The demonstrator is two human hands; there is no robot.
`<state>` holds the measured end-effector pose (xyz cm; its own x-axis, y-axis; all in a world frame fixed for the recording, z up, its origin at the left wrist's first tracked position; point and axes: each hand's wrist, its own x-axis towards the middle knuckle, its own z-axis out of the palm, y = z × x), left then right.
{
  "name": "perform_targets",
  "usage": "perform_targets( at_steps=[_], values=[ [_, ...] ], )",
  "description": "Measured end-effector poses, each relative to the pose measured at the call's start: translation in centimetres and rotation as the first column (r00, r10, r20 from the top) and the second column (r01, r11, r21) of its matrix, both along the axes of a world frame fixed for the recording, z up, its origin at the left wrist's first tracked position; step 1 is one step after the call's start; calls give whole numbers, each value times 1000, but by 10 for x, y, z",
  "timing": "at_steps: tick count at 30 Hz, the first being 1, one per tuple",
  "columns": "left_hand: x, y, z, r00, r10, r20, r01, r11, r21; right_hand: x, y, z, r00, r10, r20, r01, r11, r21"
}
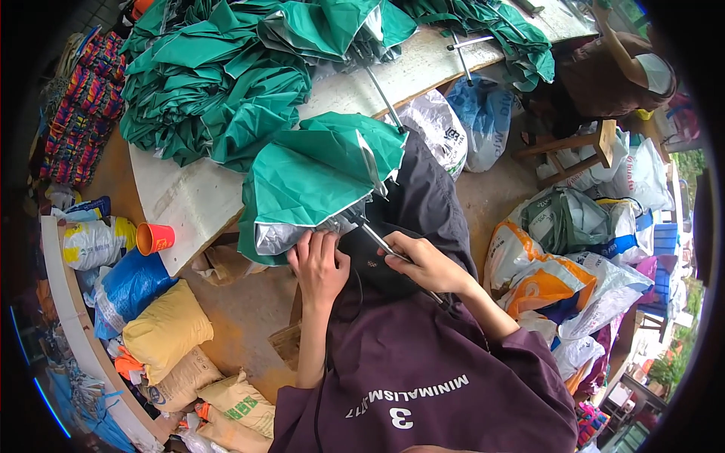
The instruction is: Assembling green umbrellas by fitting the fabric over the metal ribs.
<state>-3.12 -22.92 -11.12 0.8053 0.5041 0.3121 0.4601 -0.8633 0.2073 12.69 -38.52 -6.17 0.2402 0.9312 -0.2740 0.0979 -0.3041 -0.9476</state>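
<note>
A half-folded green umbrella (310, 177) with a silver lining lies across my lap, its canopy toward the table. My right hand (424, 264) is closed round its metal shaft (377, 240), which slants down toward my shirt. At the canopy's lower edge, my left hand (319, 260) has its fingers bent against the silver lining; they grip the cloth there. A thin dark cord hangs beside my left wrist. Just beyond, another green umbrella (340, 30) rests on the table with its shaft sticking out over the edge.
A big heap of green umbrellas (204, 83) covers the left of the white table (177, 192). An orange-red cup (155, 238) stands near its corner. Stuffed sacks (168, 328) line the left; plastic bags (551, 287) crowd the right near a wooden stool (574, 155). Another person (615, 75) sits at upper right.
</note>
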Motion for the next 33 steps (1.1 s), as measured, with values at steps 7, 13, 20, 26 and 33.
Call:
perform_targets(
  at_steps=[7,13,20,26,33],
  values=[
    [12,-10,-14,987,124,104,-133,988,76,-15,4,7,979,-59,-197,60,998,-1],
    [14,-11,-14,982,102,159,-114,991,69,-12,1,8,896,-109,-431,91,994,-62],
    [-13,11,-5,952,-11,305,-17,996,87,7,-11,-5,846,-144,-514,133,989,-59],
    [-28,19,9,963,32,267,-71,988,135,18,-18,-18,932,-140,-335,142,990,-19],
    [-27,8,5,971,91,223,-115,988,98,7,-22,-33,947,-162,278,170,985,-6]
  ],
)
